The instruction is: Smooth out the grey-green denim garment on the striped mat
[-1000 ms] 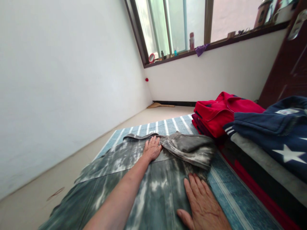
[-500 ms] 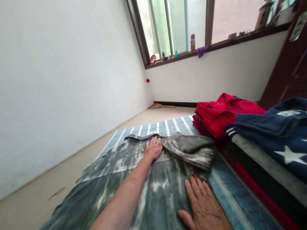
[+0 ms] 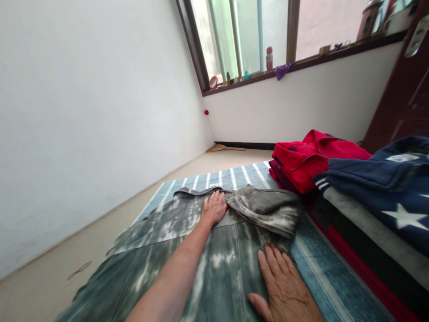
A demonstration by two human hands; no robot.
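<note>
A grey-green mottled garment (image 3: 221, 264) lies spread on a blue striped sheet (image 3: 231, 176). My left hand (image 3: 213, 208) is stretched far forward and rests flat on the garment, fingers open, beside a folded-over flap of the same cloth (image 3: 268, 208). Closer to me, my right hand (image 3: 283, 288) lies flat and open on the garment's right part, near its edge. Neither hand holds anything.
A folded red jacket (image 3: 311, 156) and a navy garment with white stars (image 3: 385, 183) are stacked at the right. A white wall runs along the left, bare floor (image 3: 67, 259) below it. A window sill (image 3: 268, 71) with small bottles is at the back, a dark wooden cupboard (image 3: 402, 103) at the right.
</note>
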